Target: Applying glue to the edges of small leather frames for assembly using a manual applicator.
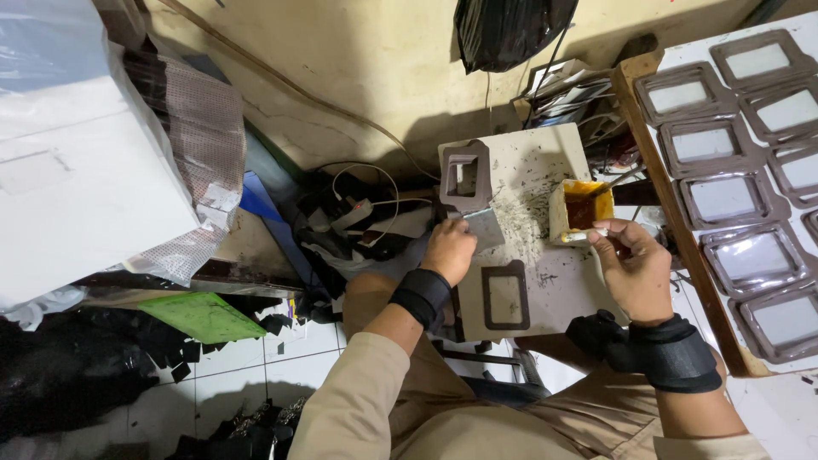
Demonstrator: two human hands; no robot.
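My left hand [449, 249] presses down on a grey clear plastic sheet [484, 227] lying on a small white work board [554, 281]. My right hand [632, 266] pinches a thin brush [588, 232] at the rim of a small white pot of orange-brown glue [581, 209]. A dark brown frame piece with a rectangular window [505, 296] lies flat on the board in front of me. A stack of similar brown frame pieces [465, 176] stands at the board's far left corner. Both wrists wear black straps.
A wooden-edged white board [648, 170] on the right holds several brown frames with clear windows [724, 198]. Cables and a power strip [358, 209] lie behind the work board. A green sheet [201, 315], black scraps, and white wrapped boxes [77, 162] fill the left. A black bag [507, 30] hangs above.
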